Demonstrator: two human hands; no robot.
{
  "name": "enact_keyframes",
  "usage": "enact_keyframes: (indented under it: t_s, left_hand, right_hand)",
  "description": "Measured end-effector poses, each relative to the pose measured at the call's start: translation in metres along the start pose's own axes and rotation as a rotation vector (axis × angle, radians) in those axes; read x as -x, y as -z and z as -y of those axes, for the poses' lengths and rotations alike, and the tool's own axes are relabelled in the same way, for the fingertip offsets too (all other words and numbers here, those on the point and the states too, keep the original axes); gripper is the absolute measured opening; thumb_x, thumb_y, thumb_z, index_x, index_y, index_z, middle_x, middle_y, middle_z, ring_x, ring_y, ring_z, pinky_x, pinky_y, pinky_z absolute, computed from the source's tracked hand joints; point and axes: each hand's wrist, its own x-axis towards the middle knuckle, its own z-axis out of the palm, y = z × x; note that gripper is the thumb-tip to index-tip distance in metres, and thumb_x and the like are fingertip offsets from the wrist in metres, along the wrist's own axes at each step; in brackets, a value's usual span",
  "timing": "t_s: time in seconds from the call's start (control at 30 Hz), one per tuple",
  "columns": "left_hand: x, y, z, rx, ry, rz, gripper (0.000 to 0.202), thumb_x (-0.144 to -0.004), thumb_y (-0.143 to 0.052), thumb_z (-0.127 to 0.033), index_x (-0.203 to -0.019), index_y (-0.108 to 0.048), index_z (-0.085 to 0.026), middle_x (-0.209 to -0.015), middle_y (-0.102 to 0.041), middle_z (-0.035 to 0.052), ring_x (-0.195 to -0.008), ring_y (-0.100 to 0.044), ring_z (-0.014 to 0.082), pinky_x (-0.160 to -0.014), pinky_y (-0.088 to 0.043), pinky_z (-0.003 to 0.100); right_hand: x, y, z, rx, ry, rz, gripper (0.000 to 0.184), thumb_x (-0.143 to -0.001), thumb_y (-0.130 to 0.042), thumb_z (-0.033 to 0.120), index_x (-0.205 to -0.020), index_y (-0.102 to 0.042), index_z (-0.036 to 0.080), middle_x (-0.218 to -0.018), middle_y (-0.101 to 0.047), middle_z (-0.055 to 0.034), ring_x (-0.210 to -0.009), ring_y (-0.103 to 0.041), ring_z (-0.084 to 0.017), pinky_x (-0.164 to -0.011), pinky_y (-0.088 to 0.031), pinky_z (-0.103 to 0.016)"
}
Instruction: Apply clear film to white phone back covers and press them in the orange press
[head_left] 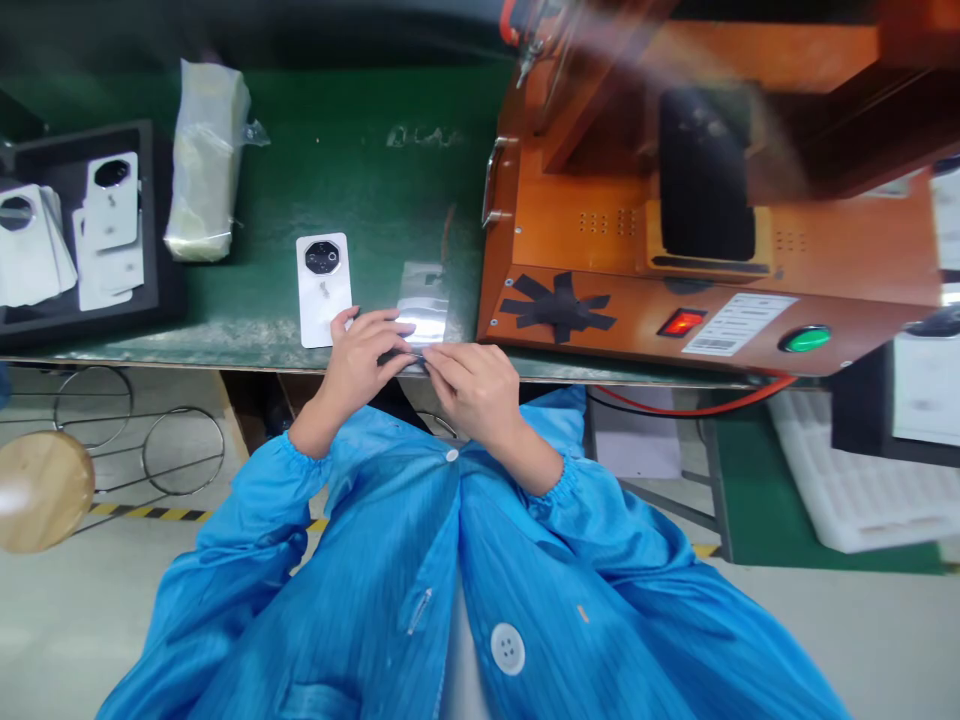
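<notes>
A clear plastic film (423, 305) with a cutout near its far end lies at the front edge of the green table. My left hand (361, 358) has its thumb and fingertips closed on the film's near edge. Right beside it, my right hand (476, 385) pinches the same edge, its fingertips almost meeting the left ones. A white phone back cover (324, 295) with a round black camera area lies flat just left of the film. The back of my left hand overlaps the cover's lower right corner.
Several white covers (112, 205) fill a black tray (161, 290) at the left. Near it stands a plastic-wrapped bundle (206, 165). An orange machine (517, 240) with a red switch (681, 322) and green button (806, 340) takes up the right side. Below left is a stool (45, 490).
</notes>
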Motion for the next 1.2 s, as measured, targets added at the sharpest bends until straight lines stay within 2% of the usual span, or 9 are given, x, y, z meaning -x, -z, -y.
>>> enact_keyframes:
  t_s: [0.13, 0.23, 0.43, 0.5, 0.6, 0.77, 0.87, 1.07, 1.2]
  left_hand:
    - [0.0, 0.0, 0.001, -0.001, -0.021, 0.008, 0.017, -0.102, -0.073, -0.041, -0.092, -0.08, -0.028, -0.124, -0.083, 0.0011, -0.136, -0.068, 0.0288, -0.129, -0.023, 0.06]
    - [0.0, -0.001, 0.0, -0.006, -0.032, 0.005, 0.014, -0.102, -0.074, -0.04, -0.096, -0.08, -0.029, -0.126, -0.082, 0.0018, -0.138, -0.066, 0.0298, -0.13, -0.021, 0.062]
    - [-0.001, -0.003, -0.006, 0.03, 0.027, -0.012, 0.014, -0.098, -0.072, -0.024, -0.085, -0.071, -0.025, -0.107, -0.084, -0.0008, -0.13, -0.07, 0.0256, -0.131, -0.026, 0.057]
    - [-0.001, -0.004, -0.006, 0.035, 0.038, -0.026, 0.017, -0.098, -0.069, -0.021, -0.082, -0.069, -0.025, -0.099, -0.083, -0.0016, -0.122, -0.074, 0.024, -0.13, -0.028, 0.056]
    - [-0.001, -0.006, -0.005, 0.04, 0.053, -0.068, 0.008, -0.099, -0.071, -0.026, -0.091, -0.073, -0.025, -0.097, -0.082, -0.0012, -0.108, -0.077, 0.0221, -0.129, -0.033, 0.054]
    - [0.0, -0.009, 0.002, 0.044, -0.044, -0.113, 0.015, -0.104, -0.069, -0.037, -0.097, -0.079, -0.029, -0.095, -0.083, -0.0011, -0.111, -0.077, 0.0228, -0.129, -0.031, 0.055]
    - [0.001, -0.009, 0.005, 0.038, -0.062, -0.083, 0.02, -0.106, -0.067, -0.042, -0.098, -0.082, -0.031, -0.092, -0.083, -0.0012, -0.117, -0.076, 0.0241, -0.131, -0.029, 0.057]
    - [-0.001, -0.005, 0.008, 0.051, -0.022, 0.019, 0.024, -0.105, -0.067, -0.05, -0.099, -0.084, -0.034, -0.097, -0.085, -0.0014, -0.12, -0.074, 0.0245, -0.133, -0.025, 0.059]
    - [0.0, -0.004, 0.006, 0.018, -0.068, 0.037, 0.025, -0.105, -0.066, -0.049, -0.096, -0.083, -0.033, -0.119, -0.084, -0.0012, -0.124, -0.072, 0.0254, -0.132, -0.024, 0.062]
  right_hand:
    - [-0.002, 0.002, -0.001, 0.019, 0.094, -0.043, 0.022, -0.109, -0.056, 0.02, -0.111, -0.078, 0.021, -0.119, -0.082, -0.0068, -0.11, -0.073, -0.022, -0.092, -0.046, -0.039]
    - [-0.004, 0.004, 0.0, 0.027, 0.091, -0.056, 0.022, -0.108, -0.055, 0.019, -0.104, -0.076, 0.019, -0.112, -0.082, -0.0084, -0.103, -0.072, -0.023, -0.084, -0.047, -0.039]
    - [-0.011, 0.0, 0.004, -0.053, -0.023, 0.098, 0.033, -0.11, -0.053, 0.025, -0.137, -0.069, 0.016, -0.122, -0.077, -0.014, -0.107, -0.068, -0.028, -0.09, -0.052, -0.043]
    - [-0.012, -0.003, 0.003, -0.081, -0.036, 0.129, 0.029, -0.111, -0.053, 0.027, -0.13, -0.073, 0.017, -0.112, -0.079, -0.0117, -0.099, -0.067, -0.026, -0.088, -0.052, -0.041]
    - [-0.011, -0.004, 0.001, -0.052, -0.029, 0.103, 0.025, -0.112, -0.054, 0.027, -0.112, -0.078, 0.021, -0.105, -0.081, -0.0068, -0.093, -0.069, -0.023, -0.081, -0.048, -0.04]
    - [-0.007, -0.001, -0.002, 0.021, 0.086, -0.052, 0.023, -0.111, -0.057, 0.021, -0.119, -0.079, 0.021, -0.114, -0.084, -0.0041, -0.099, -0.076, -0.019, -0.087, -0.046, -0.038]
    - [-0.006, 0.0, -0.001, 0.019, 0.081, -0.043, 0.024, -0.111, -0.057, 0.023, -0.118, -0.08, 0.022, -0.115, -0.085, -0.0042, -0.1, -0.078, -0.019, -0.088, -0.048, -0.038]
    - [-0.007, 0.001, -0.001, -0.046, -0.014, -0.04, 0.021, -0.11, -0.061, 0.027, -0.116, -0.08, 0.022, -0.112, -0.085, -0.0052, -0.096, -0.078, -0.019, -0.085, -0.047, -0.038]
    - [-0.009, 0.001, 0.0, -0.006, 0.057, -0.091, 0.02, -0.109, -0.06, 0.02, -0.114, -0.078, 0.022, -0.116, -0.084, -0.0048, -0.103, -0.077, -0.019, -0.088, -0.047, -0.037]
